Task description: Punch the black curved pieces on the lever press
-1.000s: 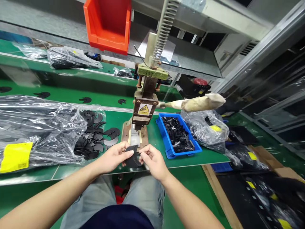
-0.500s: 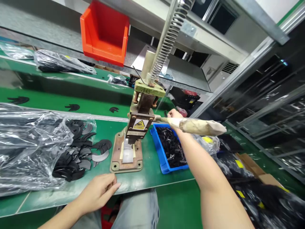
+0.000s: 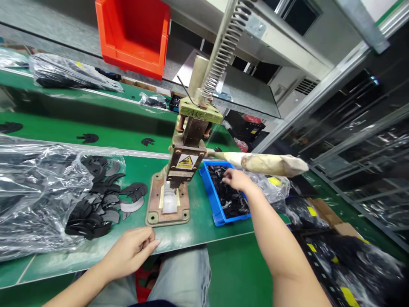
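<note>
My left hand [image 3: 132, 251] rests at the table's front edge, fingers curled with the thumb against them; whether it holds anything is hidden. Over the blue bin [image 3: 214, 207] of small black parts [image 3: 228, 194] is my right hand [image 3: 235, 179], its fingertips pinched at the parts; what they grip is too small to name. Between the hands stands a hand press [image 3: 187, 164] with a wrapped lever [image 3: 268, 163] pointing right. A clear block [image 3: 169, 202] lies on its base. Black curved pieces [image 3: 92, 217] spill from a plastic bag [image 3: 35, 196] at the left.
An orange-red bin [image 3: 134, 38] sits on the shelf [image 3: 64, 32] above. Behind the press, three dark pieces lie on a green strip [image 3: 118, 136], one being a notched disc [image 3: 147, 141]. Bagged parts [image 3: 354, 264] and cardboard [image 3: 348, 232] are at the right.
My right hand has come back from beyond the lever to the parts in the blue bin. My left hand has barely moved. The view has shifted slightly.
</note>
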`<state>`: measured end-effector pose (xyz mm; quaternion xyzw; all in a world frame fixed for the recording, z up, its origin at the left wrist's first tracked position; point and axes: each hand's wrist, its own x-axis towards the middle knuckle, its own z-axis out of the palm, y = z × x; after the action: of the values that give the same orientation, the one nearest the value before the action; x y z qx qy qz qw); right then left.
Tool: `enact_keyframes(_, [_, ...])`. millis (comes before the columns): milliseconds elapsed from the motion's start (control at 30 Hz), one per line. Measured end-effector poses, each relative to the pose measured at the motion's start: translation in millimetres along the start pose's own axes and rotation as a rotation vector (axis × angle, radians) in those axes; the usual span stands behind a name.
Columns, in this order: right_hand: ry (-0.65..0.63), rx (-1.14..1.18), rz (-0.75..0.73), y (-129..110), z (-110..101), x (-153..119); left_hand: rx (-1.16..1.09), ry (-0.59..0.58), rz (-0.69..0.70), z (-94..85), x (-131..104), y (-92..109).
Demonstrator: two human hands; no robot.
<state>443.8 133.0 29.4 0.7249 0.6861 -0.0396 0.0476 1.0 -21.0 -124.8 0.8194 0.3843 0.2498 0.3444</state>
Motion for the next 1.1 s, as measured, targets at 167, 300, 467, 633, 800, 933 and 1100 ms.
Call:
enact_keyframes(167, [-0.229, -0.020, -0.028, -11.6, 38.5, -50.1, 0.048, -0.009, 0.011, -0.3, -0.8, 3.5])
enact_keyframes(300, [-0.216, -0.024, -0.015, -19.4, 47.5, -59.0, 0.075, -0.005, 0.011, 0.4, -1.7, 4.5])
enact_keyframes(467, [-0.221, -0.003, -0.035, -17.5, 44.6, -63.2, 0.073, 0.002, -0.004, 0.4, -3.3, 6.5])
enact_keyframes(633, [-0.241, 0.021, -0.036, -17.5, 44.8, -70.3, 0.076, 0.003, -0.010, 0.6, -3.4, 7.1])
enact_keyframes(800, [-0.123, 0.093, 0.005, -20.6, 45.5, -72.7, 0.066, 0.028, 0.001, -0.2, -2.8, 9.4])
enact_keyframes(933, [0.050, 0.237, 0.017, -12.9, 37.8, -77.3, 0.064, 0.025, -0.009, -0.9, -3.3, 10.9])
enact_keyframes(1100, [0.321, 0.545, 0.030, -10.7, 29.2, -100.3, -0.029, 0.054, -0.041, -2.6, -3.5, 9.2])
